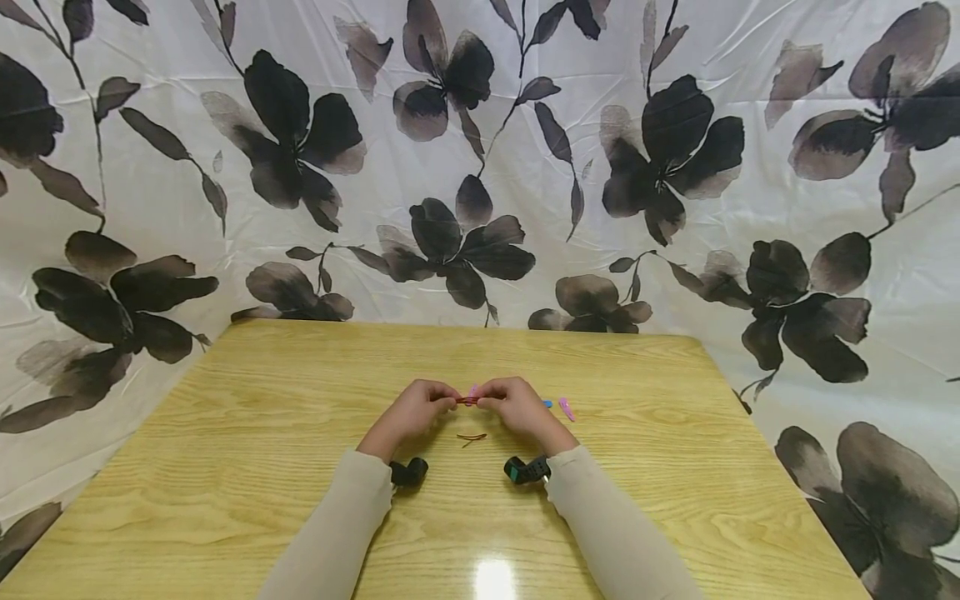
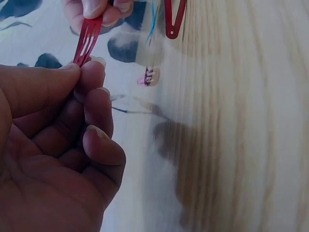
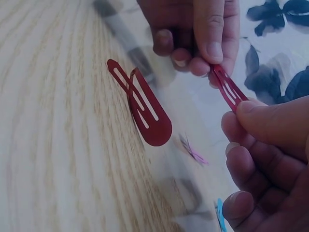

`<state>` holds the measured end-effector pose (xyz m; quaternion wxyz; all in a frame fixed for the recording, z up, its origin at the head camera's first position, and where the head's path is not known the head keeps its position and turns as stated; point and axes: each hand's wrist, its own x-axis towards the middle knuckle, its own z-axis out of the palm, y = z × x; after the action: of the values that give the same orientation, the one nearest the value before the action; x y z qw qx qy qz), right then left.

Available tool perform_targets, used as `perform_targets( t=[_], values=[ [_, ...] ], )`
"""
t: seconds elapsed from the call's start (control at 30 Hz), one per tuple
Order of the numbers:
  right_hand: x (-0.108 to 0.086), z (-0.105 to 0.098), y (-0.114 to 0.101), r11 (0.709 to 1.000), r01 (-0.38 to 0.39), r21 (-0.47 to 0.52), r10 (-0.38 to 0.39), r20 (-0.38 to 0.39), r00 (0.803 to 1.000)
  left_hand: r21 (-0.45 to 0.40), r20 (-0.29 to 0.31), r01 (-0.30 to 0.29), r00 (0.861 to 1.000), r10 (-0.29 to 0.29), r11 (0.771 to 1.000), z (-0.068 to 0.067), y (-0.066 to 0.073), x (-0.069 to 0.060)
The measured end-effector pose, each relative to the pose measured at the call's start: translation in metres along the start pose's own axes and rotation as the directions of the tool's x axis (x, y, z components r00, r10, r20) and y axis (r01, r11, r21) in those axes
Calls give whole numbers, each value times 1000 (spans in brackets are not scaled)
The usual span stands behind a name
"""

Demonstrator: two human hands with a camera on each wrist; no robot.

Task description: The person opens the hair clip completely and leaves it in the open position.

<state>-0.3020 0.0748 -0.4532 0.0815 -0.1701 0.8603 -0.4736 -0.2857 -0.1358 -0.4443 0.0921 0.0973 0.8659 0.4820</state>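
Observation:
A red snap hair clip (image 1: 467, 401) with long slots is held above the table between both hands. My left hand (image 1: 414, 410) pinches one end of it between thumb and index finger. At the other end, my right hand (image 1: 522, 410) pinches it the same way, as the held clip (image 3: 227, 88) shows in the right wrist view. Nearer my body, a second red snap clip (image 1: 472, 437) lies on the wood between the forearms. In the right wrist view this loose clip (image 3: 158, 126) stands popped open, its narrow tongue apart from the frame.
Just beyond the fingers lies a pink clip (image 1: 473, 389), partly hidden. Right of my right hand are a blue clip (image 1: 547, 403), partly covered, and another pink clip (image 1: 566, 409). The wooden table (image 1: 262, 467) ends at a floral cloth (image 1: 510, 292).

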Motion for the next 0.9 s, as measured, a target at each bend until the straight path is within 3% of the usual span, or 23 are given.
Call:
perform_targets(
  t=[0.9],
  values=[
    [-9, 0, 5, 995, 84, 57, -83, -22, 996, -17, 89, -68, 994, 70, 998, -2, 1, -7]
  ],
)
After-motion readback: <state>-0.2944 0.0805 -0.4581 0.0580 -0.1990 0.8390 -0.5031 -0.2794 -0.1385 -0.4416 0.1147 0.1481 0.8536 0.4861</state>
